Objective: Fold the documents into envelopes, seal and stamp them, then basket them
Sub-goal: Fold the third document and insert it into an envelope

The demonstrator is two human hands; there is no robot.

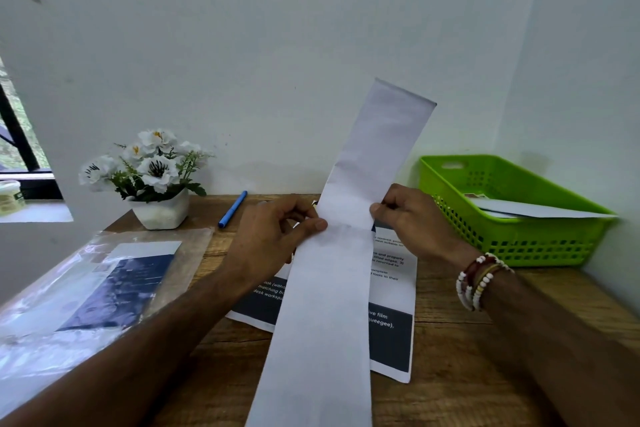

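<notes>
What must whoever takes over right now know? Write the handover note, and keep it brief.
Left hand: pinches the left edge of the white paper strip at mid-length.
Right hand: pinches the right edge opposite. The strip is held above the table.
Printed document: flat on the table under the strip.
Green basket: far right, holds at least one white envelope.
Blue pen: near the flower pot.
Done: at least one envelope basketed.
Left: finish folding the strip, then envelope, seal, stamp and basket it. The printed document probably comes next. No stamps are in view.
</notes>
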